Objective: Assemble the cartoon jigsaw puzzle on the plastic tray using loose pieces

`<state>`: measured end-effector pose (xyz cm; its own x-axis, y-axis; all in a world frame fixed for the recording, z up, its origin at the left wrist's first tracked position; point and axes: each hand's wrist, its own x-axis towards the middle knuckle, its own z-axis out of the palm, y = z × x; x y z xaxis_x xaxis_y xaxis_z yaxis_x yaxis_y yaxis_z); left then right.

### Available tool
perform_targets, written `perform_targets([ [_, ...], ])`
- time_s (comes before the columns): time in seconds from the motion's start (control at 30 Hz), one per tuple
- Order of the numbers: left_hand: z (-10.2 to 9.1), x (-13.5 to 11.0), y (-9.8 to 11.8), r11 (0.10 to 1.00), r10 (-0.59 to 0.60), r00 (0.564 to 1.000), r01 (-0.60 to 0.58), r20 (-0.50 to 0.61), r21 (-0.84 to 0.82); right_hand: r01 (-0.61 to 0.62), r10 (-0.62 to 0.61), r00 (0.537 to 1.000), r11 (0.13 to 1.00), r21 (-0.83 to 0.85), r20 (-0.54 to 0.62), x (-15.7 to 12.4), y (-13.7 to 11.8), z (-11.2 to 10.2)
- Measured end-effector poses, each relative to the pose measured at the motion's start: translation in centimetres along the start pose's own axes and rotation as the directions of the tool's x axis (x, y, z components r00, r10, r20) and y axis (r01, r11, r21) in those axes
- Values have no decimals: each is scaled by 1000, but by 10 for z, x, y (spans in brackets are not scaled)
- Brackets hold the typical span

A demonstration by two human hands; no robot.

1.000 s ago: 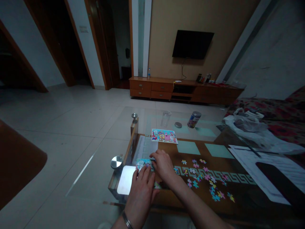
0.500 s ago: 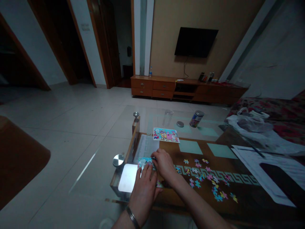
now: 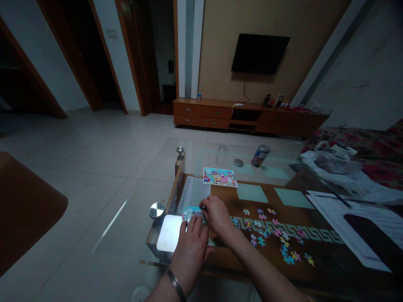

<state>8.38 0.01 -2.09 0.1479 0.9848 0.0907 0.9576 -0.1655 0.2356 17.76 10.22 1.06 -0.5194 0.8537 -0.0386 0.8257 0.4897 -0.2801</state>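
Observation:
A partly joined jigsaw puzzle point(image 3: 190, 212) with a light-blue cartoon picture lies on the glass table, mostly covered by my hands. My left hand point(image 3: 192, 243) rests on it with the fingers stretched out flat. At the puzzle's upper right edge, my right hand point(image 3: 216, 214) is closed, its fingertips pinched on what looks like a puzzle piece, largely hidden by the fingers. Loose puzzle pieces point(image 3: 277, 232) are scattered to the right of my hands. Beyond them lies a printed cartoon picture card point(image 3: 220, 178).
Past the card stand a clear jar point(image 3: 222, 154), a flat round lid point(image 3: 238, 162) and a printed can point(image 3: 260, 156). Papers point(image 3: 340, 226), a dark phone-like slab point(image 3: 373, 239) and plastic bags point(image 3: 335, 165) lie at the right. A white square point(image 3: 169, 233) sits left of my left hand.
Both hands stay almost in place over the puzzle, with only slight finger movement. The view has shifted a little; the loose pieces look unmoved.

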Motion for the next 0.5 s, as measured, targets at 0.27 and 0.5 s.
perform_targets([
  [0.27, -2, -2, 5, 999, -32, 998, 33, 45, -32, -8, 8, 1000, 1000, -12, 15, 0, -2, -2],
  [0.5, -2, -5, 9, 997, -55, 998, 57, 38, -54, -6, 6, 1000, 1000, -21, 12, 0, -2, 0],
])
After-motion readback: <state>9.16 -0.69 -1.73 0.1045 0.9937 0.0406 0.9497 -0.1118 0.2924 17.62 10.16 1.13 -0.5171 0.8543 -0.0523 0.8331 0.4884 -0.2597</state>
